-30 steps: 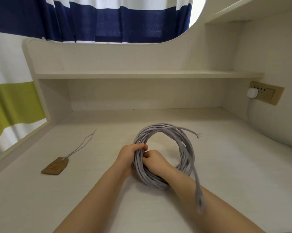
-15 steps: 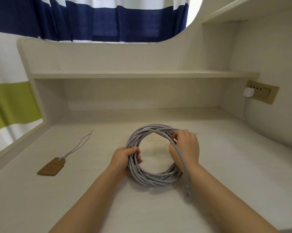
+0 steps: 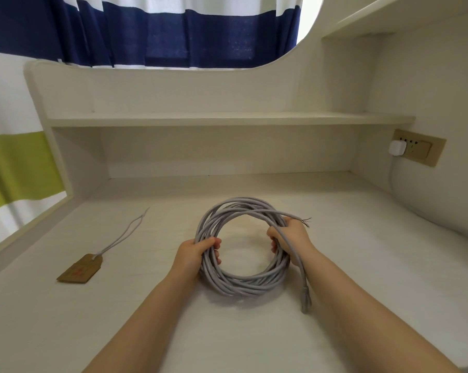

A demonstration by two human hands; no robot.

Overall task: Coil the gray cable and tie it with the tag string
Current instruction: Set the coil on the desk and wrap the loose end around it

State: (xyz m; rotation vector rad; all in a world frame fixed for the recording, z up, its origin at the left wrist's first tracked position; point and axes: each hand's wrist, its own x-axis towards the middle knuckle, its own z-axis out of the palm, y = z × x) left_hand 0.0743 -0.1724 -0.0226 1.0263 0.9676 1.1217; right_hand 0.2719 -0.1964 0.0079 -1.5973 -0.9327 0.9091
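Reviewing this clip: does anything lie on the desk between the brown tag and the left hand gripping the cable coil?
Nothing: the head view shows bare desk between the tag and the left hand on the gray cable coil.

Soft, even daylight from the curtained window point(image 3: 173, 30), faint shadows, sharp focus, wide-angle bending at edges

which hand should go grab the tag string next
Probably the left hand: the tag string lies on the desk to its left, nearer than to the right hand, which can keep gripping the gray cable coil.
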